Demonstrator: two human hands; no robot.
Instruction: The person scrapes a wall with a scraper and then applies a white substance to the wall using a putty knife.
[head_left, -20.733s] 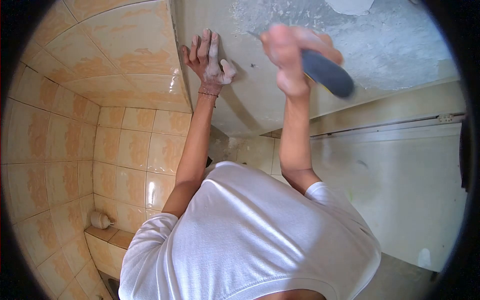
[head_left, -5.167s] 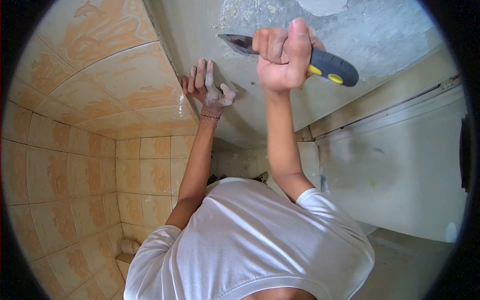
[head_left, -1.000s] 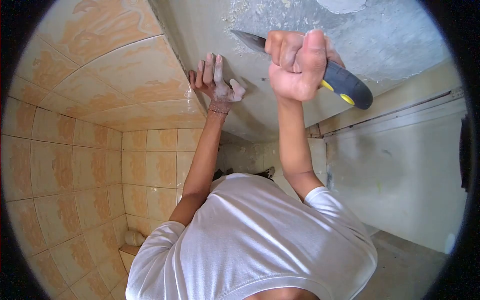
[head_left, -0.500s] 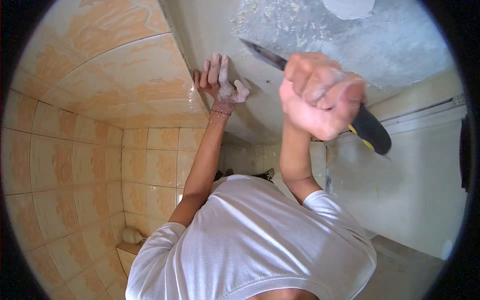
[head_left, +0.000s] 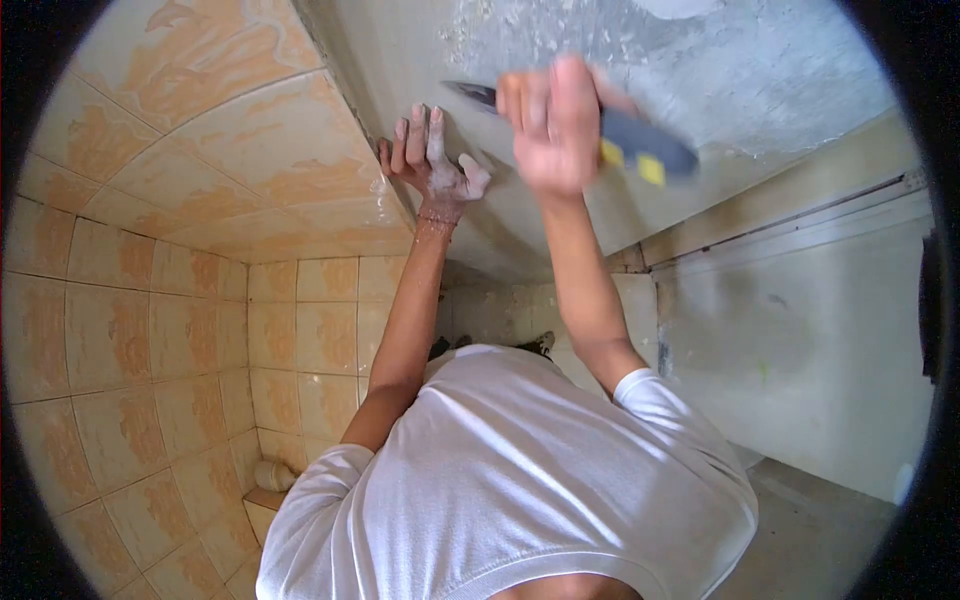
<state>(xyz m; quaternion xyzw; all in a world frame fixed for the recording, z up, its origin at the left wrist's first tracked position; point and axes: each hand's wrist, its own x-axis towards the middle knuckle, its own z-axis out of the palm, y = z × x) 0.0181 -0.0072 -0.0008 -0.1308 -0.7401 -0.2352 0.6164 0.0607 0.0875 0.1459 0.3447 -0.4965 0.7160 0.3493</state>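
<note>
Grey and yellow, a scraper sits in the right hand of a person in a white T-shirt, raised in front of a plastered wall. The fingers are clenched round its handle, whose butt juts out to the right, while the dark blade points left; whether its tip touches the plaster cannot be told, and blur softens hand and handle alike.

By its look, the tool should be light and rigid, its handle grippy and sturdy, its slim blade stiff and possibly sharp. The thick handle, well behind the metal, seems the sound place to take hold; dust on the skin could make it slip.

The left hand, whitened with powder and wearing a thin cord at the wrist, rests against the wall with fingers spread and nothing held. It lies just below the blade, near enough to call for care.

A tiled projection hems in the left side, close to the outstretched fingers. Rough, pale plaster spreads above and to the right. Farther off are a dark rail, a smooth pale panel and, low at left, a small container on a ledge.
</note>
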